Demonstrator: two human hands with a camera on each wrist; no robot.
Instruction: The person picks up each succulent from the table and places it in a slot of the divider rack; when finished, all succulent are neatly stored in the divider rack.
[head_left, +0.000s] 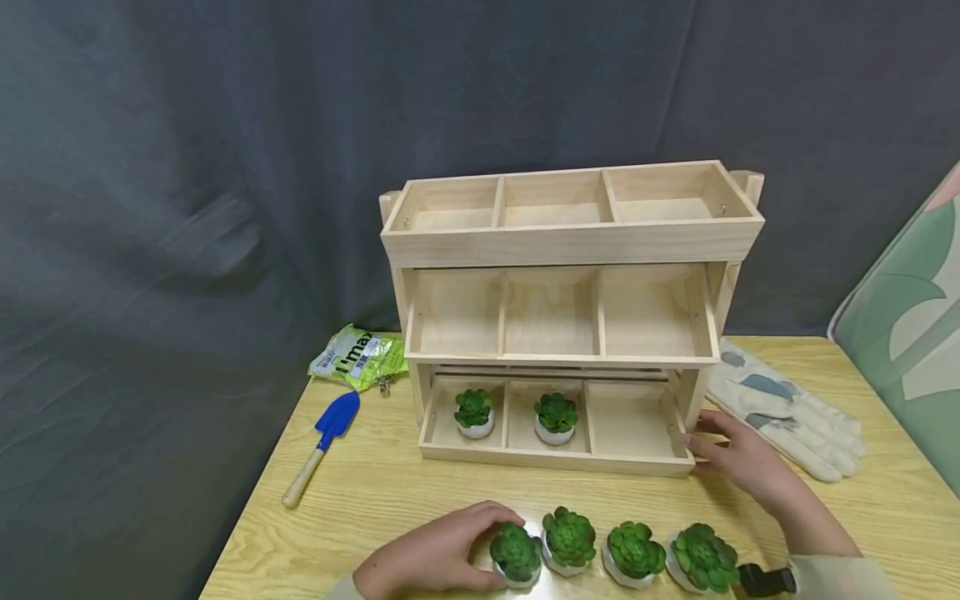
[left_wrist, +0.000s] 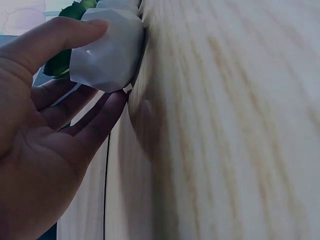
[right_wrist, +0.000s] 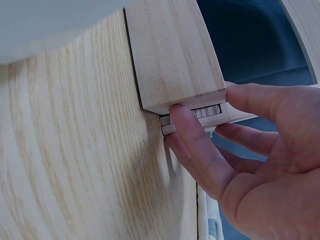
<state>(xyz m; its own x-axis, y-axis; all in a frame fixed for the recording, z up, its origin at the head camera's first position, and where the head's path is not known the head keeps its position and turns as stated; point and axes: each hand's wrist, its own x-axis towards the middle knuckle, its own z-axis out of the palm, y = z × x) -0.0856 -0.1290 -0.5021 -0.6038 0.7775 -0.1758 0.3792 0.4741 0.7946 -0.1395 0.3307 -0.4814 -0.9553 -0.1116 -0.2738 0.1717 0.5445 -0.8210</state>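
On the tabletop (head_left: pixel 360 475), a plant (head_left: pixel 516 554) sat within the grasping left hand (head_left: pixel 450 550), the right hand (head_left: pixel 738 454) gripped the shelf (head_left: pixel 555 463).

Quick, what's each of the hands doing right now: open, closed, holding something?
Left hand: closed, holding the front row's leftmost potted succulent.
Right hand: closed, gripping the bottom wooden tray at its right end.

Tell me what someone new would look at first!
Probably the shelf in the middle, with two plants in its bottom row. Four more plants line up in front; the left hand grips the leftmost, the right hand the shelf's lower right corner. A blue trowel lies to the left.
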